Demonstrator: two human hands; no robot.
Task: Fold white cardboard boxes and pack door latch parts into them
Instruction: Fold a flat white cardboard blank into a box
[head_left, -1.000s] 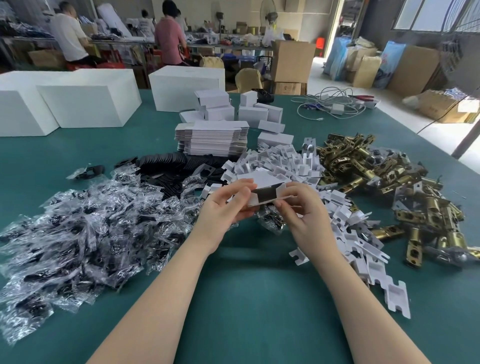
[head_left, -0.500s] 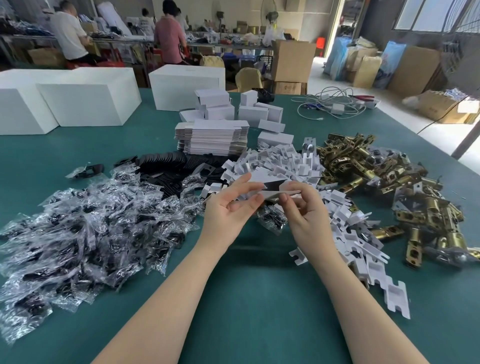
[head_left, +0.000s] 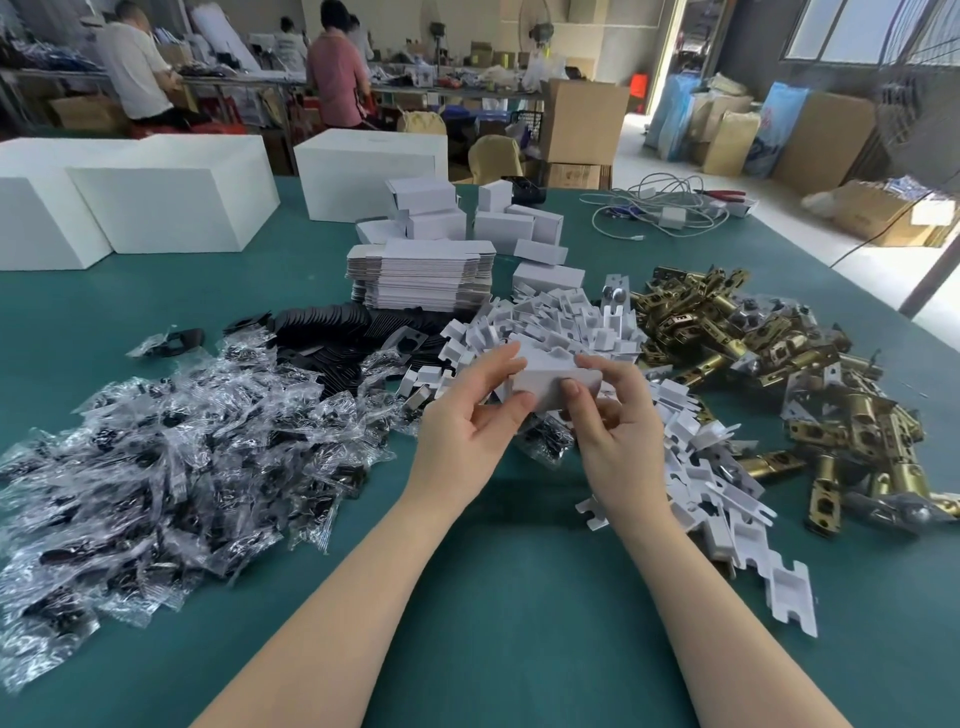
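Across the green worktop (head_left: 493, 597) everything is lying around one landmark, the stack of flat white box blanks (head_left: 423, 278) near its middle. Beyond that stack, three large white blocks (head_left: 171, 202) are sitting along the far edge, with several small folded white boxes (head_left: 504, 223) lying between them and the stack. Nearer than the stack and to its left, a wide heap of clear plastic bags with dark parts (head_left: 171, 467) is spreading toward the near edge, and black flat pieces (head_left: 332, 327) are lying just beside the stack's near left corner. Right of the stack, a pile of brass door latches (head_left: 779, 374) is covering the worktop, and between it and the stack a drift of white cardboard inserts (head_left: 561, 322) is trailing toward the near right. Just nearer than the stack, above the inserts, a small white cardboard box (head_left: 550, 382) is being held off the worktop. Left hand (head_left: 467, 431) is pinching its left end between thumb and fingers, while right hand (head_left: 618, 426) is gripping its right end, thumb pressing on the front face.
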